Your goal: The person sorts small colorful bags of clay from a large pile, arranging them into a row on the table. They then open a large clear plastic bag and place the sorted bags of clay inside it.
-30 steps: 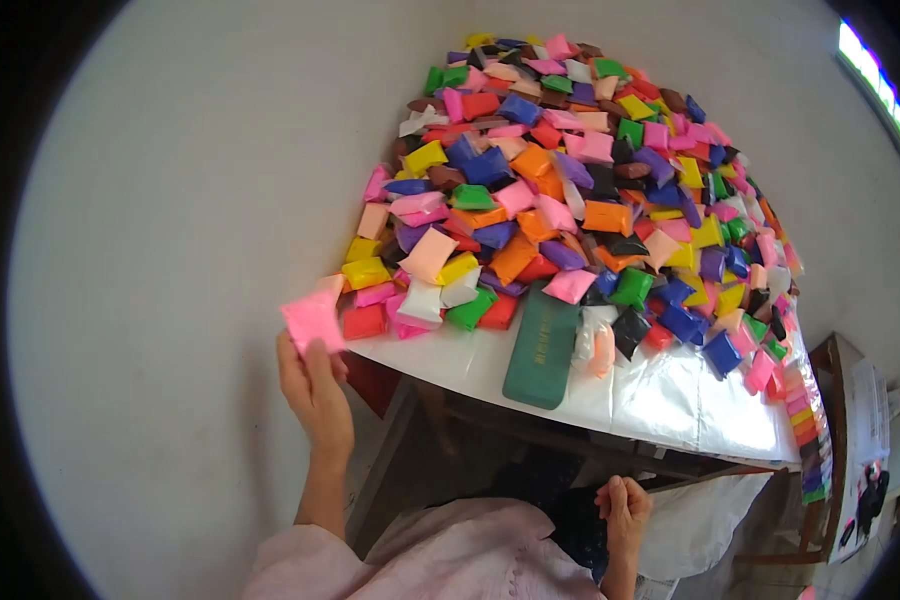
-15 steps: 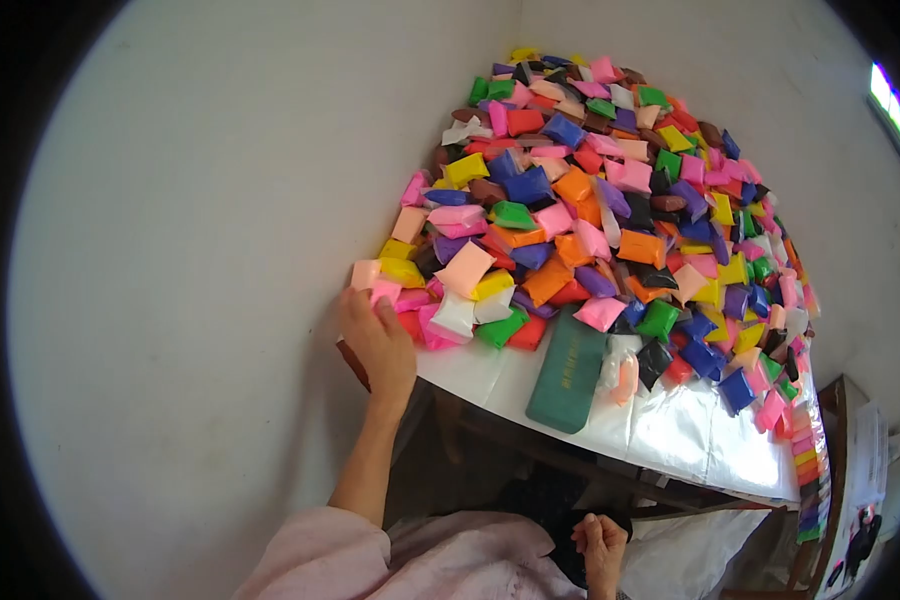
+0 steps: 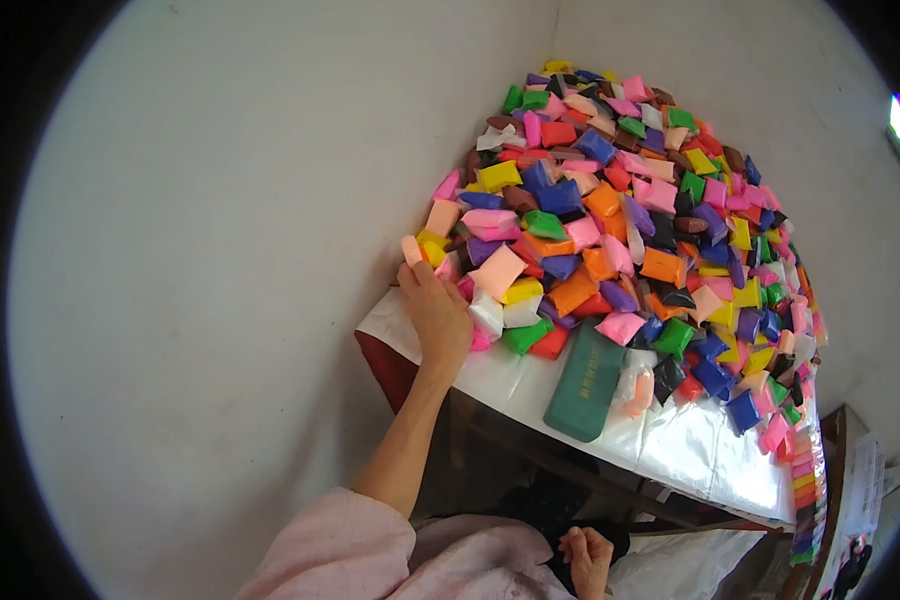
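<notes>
while the l hand (image 3: 436,312) is at the near-left corner of the packet pile (image 3: 604,200), its fingertips sit against a small peach packet (image 3: 411,251), partly hidden behind them; can't tell if it's gripped or just touched. small packet's at the pile's l edge, close to the wall (image 3: 220,250). visible bit is narrow, long axis approx up-down in view, tipped slightly l: top end points away from the near edge, bottom end's behind the fingers. just r of it, a yellow packet (image 3: 433,251); a bit farther back, a larger peach packet (image 3: 443,217), top leaning r. pink packet (image 3: 448,268) just r of the fingers. green case (image 3: 582,388) w/ gold lettering lies on the silvery surface (image 3: 500,372), long axis running from near edge up into the pile, top tipped r. r hand (image 3: 586,558) is low in view, loosely closed, fingers curled, dark cloth (image 3: 619,541) beside it.
</notes>
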Action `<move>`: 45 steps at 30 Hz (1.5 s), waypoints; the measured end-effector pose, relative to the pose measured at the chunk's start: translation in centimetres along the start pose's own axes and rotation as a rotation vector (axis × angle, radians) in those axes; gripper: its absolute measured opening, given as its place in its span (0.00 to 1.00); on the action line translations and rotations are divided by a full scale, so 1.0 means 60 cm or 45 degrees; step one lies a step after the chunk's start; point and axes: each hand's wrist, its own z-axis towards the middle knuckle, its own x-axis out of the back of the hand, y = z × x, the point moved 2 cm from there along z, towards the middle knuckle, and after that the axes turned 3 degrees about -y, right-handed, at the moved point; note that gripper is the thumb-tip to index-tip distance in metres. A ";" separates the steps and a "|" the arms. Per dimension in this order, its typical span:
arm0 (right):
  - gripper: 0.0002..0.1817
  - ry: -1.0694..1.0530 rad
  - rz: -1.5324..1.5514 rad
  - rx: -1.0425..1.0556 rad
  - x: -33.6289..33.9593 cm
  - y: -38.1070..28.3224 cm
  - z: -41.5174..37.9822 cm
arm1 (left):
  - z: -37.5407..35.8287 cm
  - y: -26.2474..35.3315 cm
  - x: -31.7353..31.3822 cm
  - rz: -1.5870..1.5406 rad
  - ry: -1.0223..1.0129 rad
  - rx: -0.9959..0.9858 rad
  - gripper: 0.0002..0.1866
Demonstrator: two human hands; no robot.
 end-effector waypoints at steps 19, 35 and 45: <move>0.17 -0.062 -0.345 0.220 -0.019 -0.047 -0.017 | 0.020 -0.061 0.035 -0.078 -0.232 0.048 0.14; 0.16 -0.055 -0.292 0.080 -0.012 0.018 -0.005 | 0.010 -0.090 0.091 -0.941 -0.517 0.148 0.26; 0.16 -0.033 -0.313 0.028 -0.012 0.016 -0.011 | -0.009 -0.072 0.134 -0.054 0.002 -0.118 0.14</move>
